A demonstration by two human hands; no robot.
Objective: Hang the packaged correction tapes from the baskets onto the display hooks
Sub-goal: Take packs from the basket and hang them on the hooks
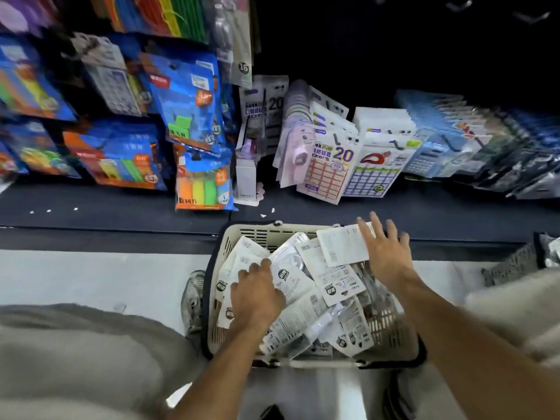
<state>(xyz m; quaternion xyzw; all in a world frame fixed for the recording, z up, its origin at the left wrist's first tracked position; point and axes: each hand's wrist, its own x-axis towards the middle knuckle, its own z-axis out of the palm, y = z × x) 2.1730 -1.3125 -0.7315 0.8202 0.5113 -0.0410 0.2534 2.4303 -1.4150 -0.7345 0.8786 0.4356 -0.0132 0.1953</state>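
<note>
We reach into the cream basket (218, 262) on the floor, where the packaged correction tapes (306, 286) lie heaped. Our left hand (257, 294) presses down on packs, fingers bent; whether they pinch one we cannot tell. Our right hand (383, 253) spreads flat over a card. Best lift one pack by its hang-hole end.

Head-worn wide-angle view, looking forward and steeply down from close above a cream basket (239, 237) on the pale floor (91, 277), both forearms reaching in from the bottom edge, dark display shelf (121, 213) and hanging packs filling the upper half, edges bowed and blurred.
</note>
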